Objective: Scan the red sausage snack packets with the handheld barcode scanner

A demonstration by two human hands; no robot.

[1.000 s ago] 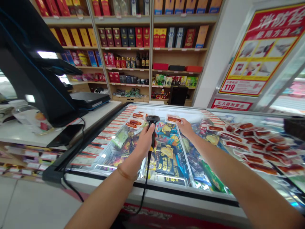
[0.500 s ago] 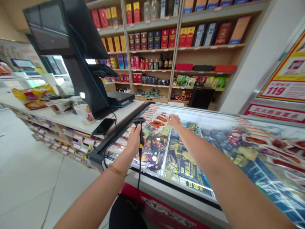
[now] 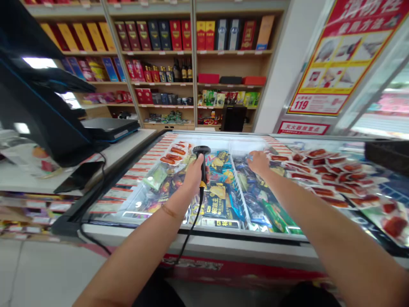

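My left hand [image 3: 195,172] is wrapped round the handle of a black barcode scanner [image 3: 202,150], its head up and its cable hanging down over the freezer front. My right hand [image 3: 259,163] is over the glass top of the chest freezer [image 3: 204,232], fingers loosely apart and nothing seen in them. To its right, several clear packs of sausages [image 3: 322,175] lie spread on the glass. Another sausage pack [image 3: 174,154] rests on the glass left of the scanner. Beneath the glass are colourful frozen-food bags [image 3: 217,200] and wire dividers.
On the left counter [image 3: 137,143] stand a black checkout terminal [image 3: 35,94], a flat black scale [image 3: 110,125] and a phone [image 3: 79,175]. Behind the freezer are shelves of boxes and bottles [image 3: 183,70]. A dark box [image 3: 388,155] sits at the freezer's right end.
The view has swung right. My right hand has left the sausage pack at the left and moved right towards the spread packs. The scanner, still in my left hand, has moved right too.
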